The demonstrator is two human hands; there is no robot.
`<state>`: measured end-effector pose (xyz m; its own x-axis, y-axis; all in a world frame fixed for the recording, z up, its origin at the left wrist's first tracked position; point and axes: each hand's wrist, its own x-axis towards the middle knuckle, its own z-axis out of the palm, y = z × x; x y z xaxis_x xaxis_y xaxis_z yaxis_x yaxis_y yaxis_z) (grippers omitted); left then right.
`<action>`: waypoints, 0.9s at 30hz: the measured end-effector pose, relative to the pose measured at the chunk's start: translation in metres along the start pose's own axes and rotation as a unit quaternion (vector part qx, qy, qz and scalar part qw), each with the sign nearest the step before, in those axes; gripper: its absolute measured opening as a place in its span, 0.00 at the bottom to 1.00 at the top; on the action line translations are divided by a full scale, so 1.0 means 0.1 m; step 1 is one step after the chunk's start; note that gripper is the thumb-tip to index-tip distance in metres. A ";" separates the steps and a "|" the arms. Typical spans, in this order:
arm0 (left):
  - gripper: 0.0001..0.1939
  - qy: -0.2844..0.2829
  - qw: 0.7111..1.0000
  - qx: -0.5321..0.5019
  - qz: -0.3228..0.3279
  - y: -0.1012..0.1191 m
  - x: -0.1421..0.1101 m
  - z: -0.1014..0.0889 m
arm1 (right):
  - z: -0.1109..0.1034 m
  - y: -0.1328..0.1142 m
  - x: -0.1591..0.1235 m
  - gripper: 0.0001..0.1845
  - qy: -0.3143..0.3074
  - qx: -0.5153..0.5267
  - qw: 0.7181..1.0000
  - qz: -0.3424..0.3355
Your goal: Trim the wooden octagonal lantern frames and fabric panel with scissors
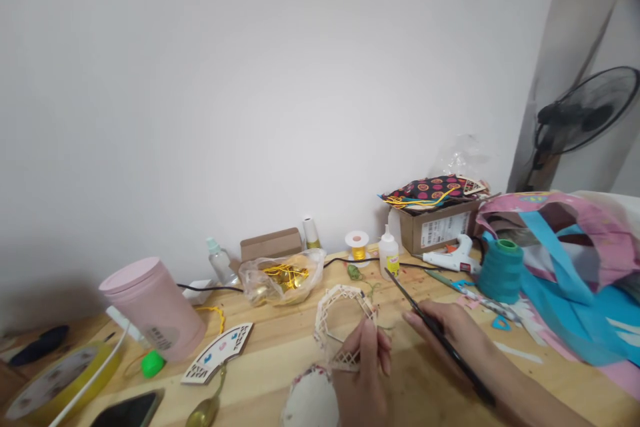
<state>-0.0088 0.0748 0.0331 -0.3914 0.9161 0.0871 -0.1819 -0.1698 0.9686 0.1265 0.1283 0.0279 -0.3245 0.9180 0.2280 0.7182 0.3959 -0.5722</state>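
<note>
My left hand (pixel 364 355) pinches the lower right side of a pale, many-sided lattice ring (pixel 320 320) and holds it up on edge above the wooden table. In my right hand (pixel 450 327) is a slim black pointed tool, apparently tweezers (pixel 465 368), with the tip up and to the left, apart from the ring. A whitish rounded piece with a floral edge (pixel 311 399) lies in front, left of my left wrist. Behind the ring are a small green thread bundle (pixel 355 272) and a white glue bottle (pixel 389 253).
Left stand a pink cup (pixel 153 307), a fan-shaped cutout (pixel 217 353), a phone (pixel 129 410) and a tape roll (pixel 55 380). Behind are a plastic bag (pixel 283 277) and gold thread spool (pixel 357 247). Right are a glue gun (pixel 453 257), teal thread cone (pixel 501 271) and cloth bag (pixel 565 233).
</note>
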 end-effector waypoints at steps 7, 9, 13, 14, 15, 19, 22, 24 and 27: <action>0.19 0.010 0.995 0.099 0.031 -0.01 0.07 -0.09 | -0.05 -0.12 -0.09 0.09 -0.061 0.029 0.998 -0.014; 0.19 0.017 0.993 0.110 0.026 -0.02 0.07 -0.10 | -0.05 -0.14 -0.10 0.07 -0.077 0.029 0.996 -0.020; 0.19 0.007 0.993 0.112 0.028 -0.04 0.06 -0.12 | -0.07 -0.17 -0.12 0.07 -0.090 0.013 0.996 -0.024; 0.19 0.006 0.993 0.115 0.032 -0.04 0.06 -0.12 | -0.07 -0.18 -0.13 0.07 -0.085 0.009 0.996 -0.031; 0.19 0.006 0.992 0.118 0.037 -0.03 0.06 -0.12 | -0.08 -0.19 -0.14 0.08 -0.076 0.004 0.996 -0.040; 0.19 0.021 0.992 0.119 0.044 -0.02 0.07 -0.10 | -0.06 -0.24 -0.15 0.08 -0.039 -0.050 0.997 -0.051; 0.19 0.022 0.995 0.097 0.025 -0.03 0.07 -0.07 | -0.01 -0.25 -0.15 0.09 -0.018 -0.115 0.992 -0.042; 0.19 0.023 0.996 0.081 0.019 -0.06 0.07 -0.06 | 0.02 -0.25 -0.15 0.09 -0.004 -0.139 0.989 -0.051; 0.18 0.036 0.997 0.058 0.025 -0.09 0.07 -0.07 | 0.06 -0.23 -0.16 0.08 0.011 -0.162 0.985 -0.063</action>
<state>-0.0167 0.0801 0.0234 -0.4619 0.8785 0.1221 -0.0564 -0.1665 0.9844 0.1113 0.1044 0.0330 -0.4136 0.8595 0.3002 0.8323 0.4906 -0.2581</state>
